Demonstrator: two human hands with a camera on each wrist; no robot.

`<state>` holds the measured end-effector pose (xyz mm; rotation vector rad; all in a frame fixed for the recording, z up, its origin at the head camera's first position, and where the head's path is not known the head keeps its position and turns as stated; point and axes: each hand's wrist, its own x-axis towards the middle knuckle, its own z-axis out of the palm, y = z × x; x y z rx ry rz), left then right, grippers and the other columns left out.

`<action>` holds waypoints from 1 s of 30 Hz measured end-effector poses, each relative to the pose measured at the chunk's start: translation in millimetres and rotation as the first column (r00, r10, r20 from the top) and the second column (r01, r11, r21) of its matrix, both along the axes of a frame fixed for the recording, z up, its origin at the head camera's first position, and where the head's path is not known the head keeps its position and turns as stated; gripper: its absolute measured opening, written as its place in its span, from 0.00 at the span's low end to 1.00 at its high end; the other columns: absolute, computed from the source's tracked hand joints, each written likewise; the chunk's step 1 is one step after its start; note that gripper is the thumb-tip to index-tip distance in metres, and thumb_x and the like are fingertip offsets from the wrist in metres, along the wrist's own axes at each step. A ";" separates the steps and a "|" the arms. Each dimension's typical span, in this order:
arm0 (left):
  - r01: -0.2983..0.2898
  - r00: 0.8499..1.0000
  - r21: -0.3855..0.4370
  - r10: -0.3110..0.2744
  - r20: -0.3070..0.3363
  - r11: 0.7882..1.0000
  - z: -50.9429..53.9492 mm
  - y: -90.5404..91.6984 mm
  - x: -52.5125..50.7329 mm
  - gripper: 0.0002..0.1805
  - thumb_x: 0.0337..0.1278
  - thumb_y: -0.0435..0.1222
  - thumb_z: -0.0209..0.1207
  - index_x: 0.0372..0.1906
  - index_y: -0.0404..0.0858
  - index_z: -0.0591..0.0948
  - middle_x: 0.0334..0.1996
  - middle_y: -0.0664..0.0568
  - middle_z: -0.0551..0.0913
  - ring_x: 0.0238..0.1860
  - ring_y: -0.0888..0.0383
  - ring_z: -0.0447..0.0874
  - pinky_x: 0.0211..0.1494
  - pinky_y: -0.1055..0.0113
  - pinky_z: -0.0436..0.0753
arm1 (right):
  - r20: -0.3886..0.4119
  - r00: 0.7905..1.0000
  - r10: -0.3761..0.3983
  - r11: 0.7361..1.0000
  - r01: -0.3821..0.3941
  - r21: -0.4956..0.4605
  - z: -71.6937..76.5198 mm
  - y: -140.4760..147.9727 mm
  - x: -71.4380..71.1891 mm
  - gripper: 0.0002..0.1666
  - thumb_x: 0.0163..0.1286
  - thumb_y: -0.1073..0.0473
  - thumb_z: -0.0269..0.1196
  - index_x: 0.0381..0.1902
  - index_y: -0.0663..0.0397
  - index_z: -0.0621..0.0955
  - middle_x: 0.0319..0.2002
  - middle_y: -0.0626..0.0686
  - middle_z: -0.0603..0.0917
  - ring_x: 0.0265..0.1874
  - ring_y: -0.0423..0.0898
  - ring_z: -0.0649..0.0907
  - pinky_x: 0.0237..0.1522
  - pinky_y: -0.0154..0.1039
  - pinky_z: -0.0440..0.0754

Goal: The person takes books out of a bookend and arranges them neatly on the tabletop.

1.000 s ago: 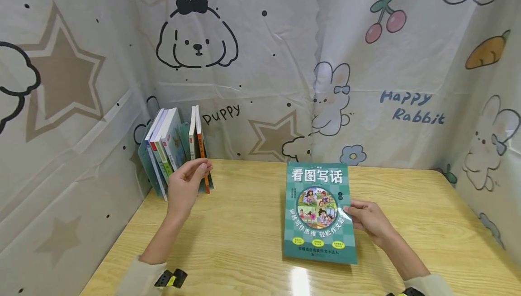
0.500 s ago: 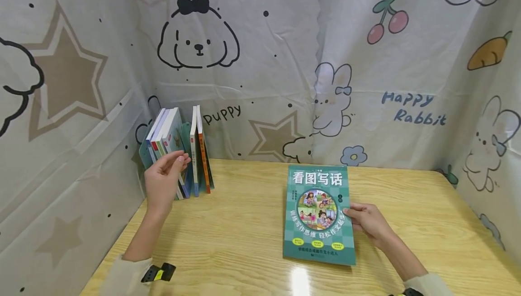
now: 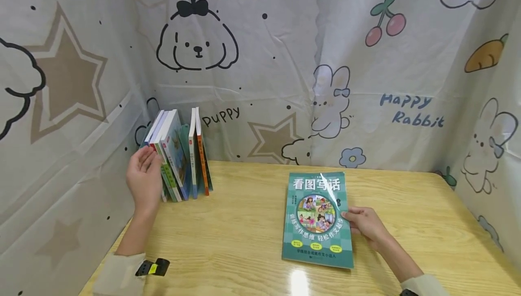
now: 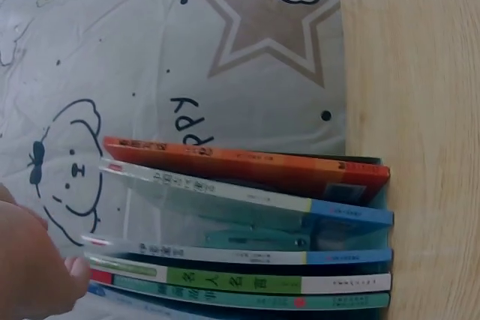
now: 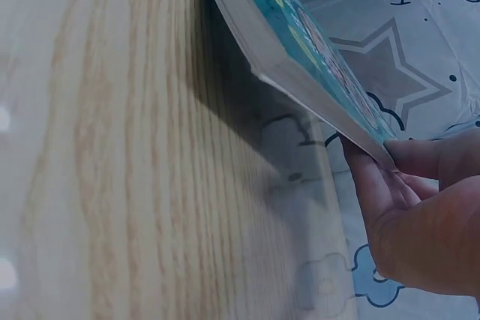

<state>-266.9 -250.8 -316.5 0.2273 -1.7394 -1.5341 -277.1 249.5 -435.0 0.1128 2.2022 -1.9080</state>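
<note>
A green picture-covered book (image 3: 317, 253), its front cover facing up, is pinched at its right edge by my right hand (image 3: 368, 227), thumb on the cover. The right wrist view shows the book's page edge (image 5: 274, 73) raised off the table. My left hand (image 3: 144, 180), fingers loosely bent, is beside the near left end of a row of upright books (image 3: 172, 144). In the left wrist view the thumb is close to the top of a green-and-white spine (image 4: 232, 280); whether it touches cannot be told. No thing shows in that hand.
A teal bookend (image 3: 184, 137) stands among the books, with a gap before a white-spined book (image 3: 193, 160) and an orange-spined book (image 3: 202, 160). A printed curtain (image 3: 252, 51) encloses the back and sides of the wooden table (image 3: 228, 241).
My left hand has moved left along the row of books, from the orange-spined one to the left end. My right hand and the green book have lowered slightly towards me.
</note>
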 end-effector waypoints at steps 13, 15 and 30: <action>-0.019 0.997 -0.025 0.021 0.072 1.000 -13.7 -19.4 -13.8 0.30 0.73 0.36 0.54 0.75 0.35 0.63 0.74 0.43 0.62 0.73 0.53 0.60 0.71 0.71 0.62 | 0.009 1.000 0.021 0.999 -0.022 0.035 -8.2 2.0 -2.2 0.28 0.75 0.66 0.57 0.63 0.85 0.67 0.42 0.63 0.87 0.36 0.49 0.88 0.37 0.42 0.87; -0.016 0.996 -0.027 0.018 0.083 1.000 -15.6 -21.6 -14.6 0.30 0.73 0.35 0.54 0.75 0.34 0.62 0.74 0.42 0.61 0.73 0.53 0.60 0.71 0.70 0.62 | 0.010 1.000 0.025 0.999 -0.026 0.045 -9.3 1.3 -3.2 0.27 0.75 0.65 0.57 0.63 0.85 0.67 0.41 0.62 0.87 0.36 0.49 0.88 0.37 0.42 0.87; -0.028 0.985 -0.147 0.052 0.163 0.989 -21.4 -30.4 -23.7 0.27 0.75 0.38 0.52 0.74 0.35 0.66 0.71 0.40 0.67 0.71 0.50 0.65 0.70 0.64 0.66 | 0.016 0.999 -0.035 0.987 0.032 0.158 -13.5 -4.6 -5.4 0.25 0.75 0.64 0.58 0.61 0.82 0.72 0.35 0.58 0.88 0.30 0.47 0.88 0.32 0.41 0.87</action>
